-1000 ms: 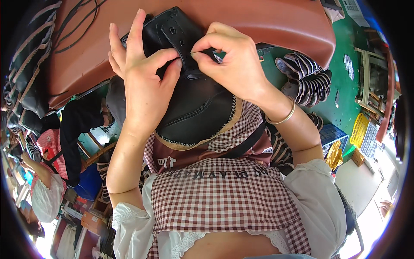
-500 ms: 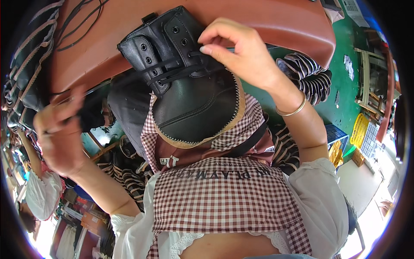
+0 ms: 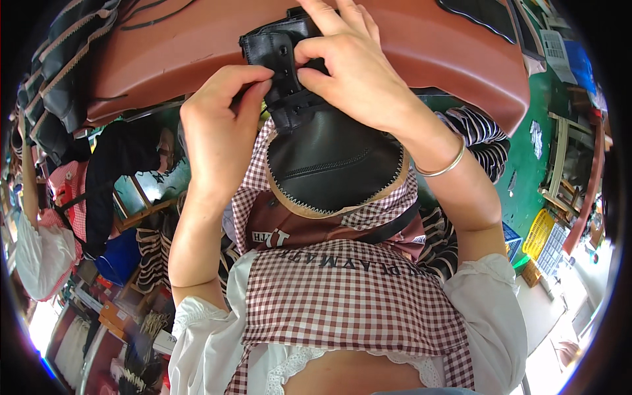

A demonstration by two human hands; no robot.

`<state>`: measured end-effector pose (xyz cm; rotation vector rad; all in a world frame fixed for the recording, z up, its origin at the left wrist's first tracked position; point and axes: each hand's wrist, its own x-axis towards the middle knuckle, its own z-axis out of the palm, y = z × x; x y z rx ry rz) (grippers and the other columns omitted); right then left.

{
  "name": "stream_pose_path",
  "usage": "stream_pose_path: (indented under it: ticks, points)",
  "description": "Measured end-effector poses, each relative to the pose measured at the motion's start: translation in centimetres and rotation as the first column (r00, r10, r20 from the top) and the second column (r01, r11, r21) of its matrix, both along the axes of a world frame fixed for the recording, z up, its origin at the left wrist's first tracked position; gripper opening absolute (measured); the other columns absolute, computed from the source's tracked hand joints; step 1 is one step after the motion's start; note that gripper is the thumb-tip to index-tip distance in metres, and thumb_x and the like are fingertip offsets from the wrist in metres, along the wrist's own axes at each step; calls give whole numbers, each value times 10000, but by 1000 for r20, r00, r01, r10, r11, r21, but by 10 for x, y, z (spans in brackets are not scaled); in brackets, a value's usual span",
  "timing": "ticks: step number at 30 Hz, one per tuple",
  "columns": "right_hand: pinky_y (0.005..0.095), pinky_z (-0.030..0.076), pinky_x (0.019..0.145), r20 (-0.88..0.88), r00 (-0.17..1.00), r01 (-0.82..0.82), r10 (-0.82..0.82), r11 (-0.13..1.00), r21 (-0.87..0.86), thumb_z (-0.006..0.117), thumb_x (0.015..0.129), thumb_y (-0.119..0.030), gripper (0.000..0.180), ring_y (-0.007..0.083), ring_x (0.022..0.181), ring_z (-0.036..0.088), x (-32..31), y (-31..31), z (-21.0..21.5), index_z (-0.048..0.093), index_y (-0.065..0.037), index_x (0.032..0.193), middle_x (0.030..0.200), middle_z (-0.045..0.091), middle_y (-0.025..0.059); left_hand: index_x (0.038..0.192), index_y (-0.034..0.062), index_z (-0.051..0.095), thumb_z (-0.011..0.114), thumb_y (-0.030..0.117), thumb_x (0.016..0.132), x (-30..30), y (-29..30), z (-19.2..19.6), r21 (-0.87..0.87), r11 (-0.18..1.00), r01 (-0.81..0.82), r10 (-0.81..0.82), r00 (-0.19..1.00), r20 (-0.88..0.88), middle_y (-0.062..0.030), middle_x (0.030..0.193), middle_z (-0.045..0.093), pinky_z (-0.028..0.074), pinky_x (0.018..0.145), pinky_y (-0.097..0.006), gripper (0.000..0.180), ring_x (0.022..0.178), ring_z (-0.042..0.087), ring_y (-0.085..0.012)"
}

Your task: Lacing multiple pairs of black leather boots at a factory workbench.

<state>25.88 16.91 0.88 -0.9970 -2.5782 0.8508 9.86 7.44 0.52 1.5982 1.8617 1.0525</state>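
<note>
A black leather boot upper (image 3: 329,158) lies over my lap and against the table edge, its toe toward me. Tan lining shows along its zigzag-stitched rim. A black shoelace (image 3: 299,105) crosses the lower eyelets. My left hand (image 3: 227,118) is closed in a pinch beside the left eyelet flap (image 3: 283,62); the lace end at its fingertips is mostly hidden. On the other side of that flap, my right hand (image 3: 352,72) holds the upper, thumb and forefinger bent close to the eyelets. Its other fingers reach over the top of the upper and hide the right flap.
A brown padded table (image 3: 447,52) spans the far side. More black uppers (image 3: 72,66) hang at the left, and striped stacks (image 3: 484,145) sit under the table at right. Loose laces (image 3: 158,13) and a dark flat piece (image 3: 480,16) lie on top. Another person's sleeve (image 3: 43,250) shows at left.
My left hand has come in from the far left to the eyelet flap. My right hand has shifted inward over the upper. The upper appears further right in view.
</note>
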Motion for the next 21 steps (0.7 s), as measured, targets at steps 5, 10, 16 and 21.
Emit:
stream_pose_path:
  ticks: [5,10,16,21]
  points:
    - [588,132,1113,-25,1000,15,-14,1000,18,673,781,-120,124,485,1406,65,1,0,-3,692,-29,863,1531,167,240,890,-19,624,625,-51,807,4,6,0,42,999,35,-32,997,-74,-120,823,621,479,613,-282,89,653,604,-216]
    - [588,132,1112,-58,998,25,-25,1000,5,675,782,-120,121,488,1406,64,1,0,-6,695,-33,864,1535,150,246,875,-21,619,607,-59,811,7,10,-4,29,999,40,-39,999,-30,-110,805,612,471,596,-287,75,637,597,-209]
    - [580,142,1112,-91,993,74,-71,997,36,677,754,-108,90,485,1396,107,0,-4,-8,671,-35,806,1514,220,231,878,-9,620,634,-41,804,10,14,-7,-67,998,3,-2,1000,10,-92,799,630,477,620,-280,82,670,612,-162]
    - [458,299,1056,-501,847,179,-176,983,-44,694,732,-76,86,337,1344,332,42,13,30,618,-37,723,1396,446,155,922,1,625,680,-15,787,-8,11,-19,-73,997,17,-5,987,160,-78,818,646,489,676,-275,147,738,622,-147]
